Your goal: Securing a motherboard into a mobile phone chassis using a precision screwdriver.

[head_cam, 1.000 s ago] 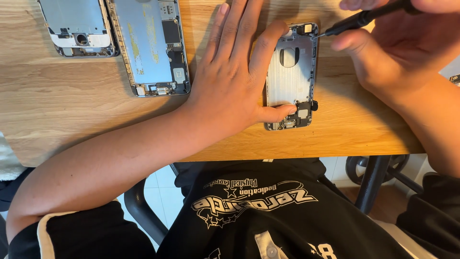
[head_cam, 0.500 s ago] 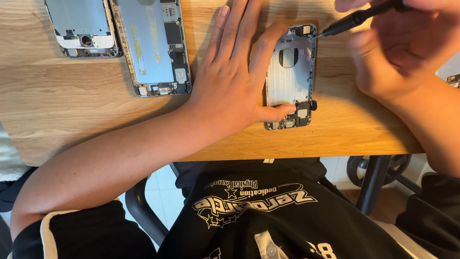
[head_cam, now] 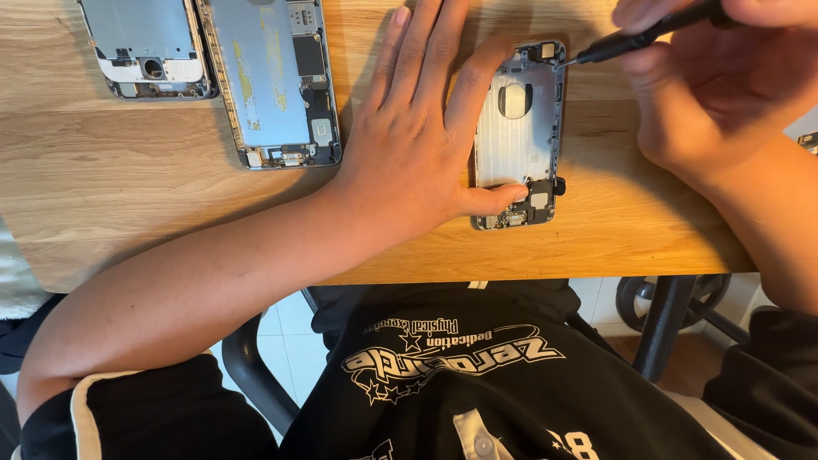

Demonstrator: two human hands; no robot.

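**Screwdriver tip at the top corner of an opened phone shell**

An opened phone shell point(head_cam: 518, 136) lies flat on the wooden counter point(head_cam: 128, 187), its bare metal inside facing up, the end with dark parts nearest the counter's front edge. The left hand point(head_cam: 426, 145) lies spread wide and flat, palm down, against the shell's left side: the fingers reach up past its top left corner and the thumb presses across its lower part, just above the dark parts. The right hand point(head_cam: 724, 94) is closed around a black screwdriver point(head_cam: 635, 38), which slants down to the left; its thin tip sits at the shell's top right corner. Whether the tip is seated in a screw is too small to tell.

Well apart to the left, near the counter's far edge, lie two more opened phones side by side: a larger one point(head_cam: 273, 81) next to the left hand's wrist, and a smaller one point(head_cam: 149, 47) beyond it.
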